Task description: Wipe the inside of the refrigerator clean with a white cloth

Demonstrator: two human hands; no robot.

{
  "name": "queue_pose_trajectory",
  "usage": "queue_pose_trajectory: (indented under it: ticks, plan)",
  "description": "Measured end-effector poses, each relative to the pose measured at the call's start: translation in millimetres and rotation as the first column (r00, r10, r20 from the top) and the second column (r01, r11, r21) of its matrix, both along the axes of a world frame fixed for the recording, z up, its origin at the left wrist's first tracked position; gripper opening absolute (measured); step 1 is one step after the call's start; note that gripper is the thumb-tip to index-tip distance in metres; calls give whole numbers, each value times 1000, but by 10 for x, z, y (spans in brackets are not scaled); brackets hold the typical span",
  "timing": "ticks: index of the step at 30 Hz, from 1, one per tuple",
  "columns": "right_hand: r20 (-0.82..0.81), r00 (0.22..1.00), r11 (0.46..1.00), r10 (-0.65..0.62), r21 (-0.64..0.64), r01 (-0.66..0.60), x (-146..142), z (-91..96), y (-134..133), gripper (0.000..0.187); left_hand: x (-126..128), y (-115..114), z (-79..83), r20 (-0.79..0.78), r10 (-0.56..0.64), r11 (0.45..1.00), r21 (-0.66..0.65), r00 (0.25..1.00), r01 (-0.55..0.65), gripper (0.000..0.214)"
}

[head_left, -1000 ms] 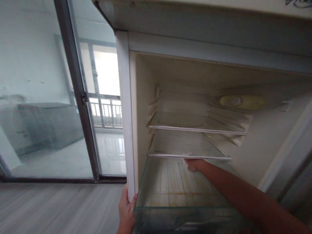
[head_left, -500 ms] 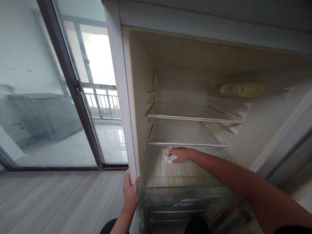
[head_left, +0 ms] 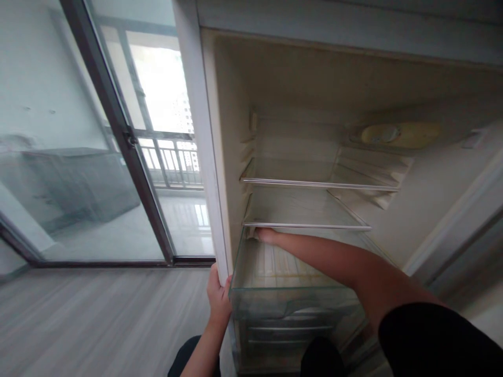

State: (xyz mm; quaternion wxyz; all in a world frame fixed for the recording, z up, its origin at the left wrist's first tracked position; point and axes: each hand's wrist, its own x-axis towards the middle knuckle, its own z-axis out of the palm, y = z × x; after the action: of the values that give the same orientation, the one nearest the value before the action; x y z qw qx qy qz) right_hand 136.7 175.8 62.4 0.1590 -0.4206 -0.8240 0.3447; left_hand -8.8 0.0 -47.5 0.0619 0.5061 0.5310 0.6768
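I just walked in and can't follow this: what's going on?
A person has one arm inside an open refrigerator. The right hand holds a partly hidden pale wad, possibly cloth or tissue, at the far left corner of the clear drawer. The left hand grips the refrigerator's left edge. Two glass shelves sit above the drawer.

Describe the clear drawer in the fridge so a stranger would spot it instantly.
Find the open white refrigerator. Below its two flat, clear shelves sits a transparent box-shaped drawer, the right hand at its back corner. Unlike the shelves, it has a deep front wall and green-tinted rim.
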Motion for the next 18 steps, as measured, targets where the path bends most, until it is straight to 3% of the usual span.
queue_pose_trajectory:
  ticks: [5, 10, 14, 16, 18]
  plan:
    - [-247, 919, 940, -308, -227, 254, -272, 49, -153, 28, 13, -12, 28, -6, 7, 1000, 10, 1000, -7, 42]
    - [-291, 891, 870, -350, -453, 194, -172, 180, -431, 28, 18, 1, 40, -16, 8, 1000, 19, 1000, -7, 44]
    - [-144, 973, 780, -182, -624, 53, -50, 278, -880, 25, 23, 4, 54, -37, 1, 999, 45, 999, 1, 40]
    - [-49, 999, 727, 3, -686, -37, 2, 338, -1133, 24, 21, 6, 54, -48, 8, 999, 45, 999, -6, 36]
    - [-9, 978, 673, 209, -724, -150, 72, 417, -1316, 19, 18, 10, 51, -58, 20, 999, 33, 998, -18, 34]
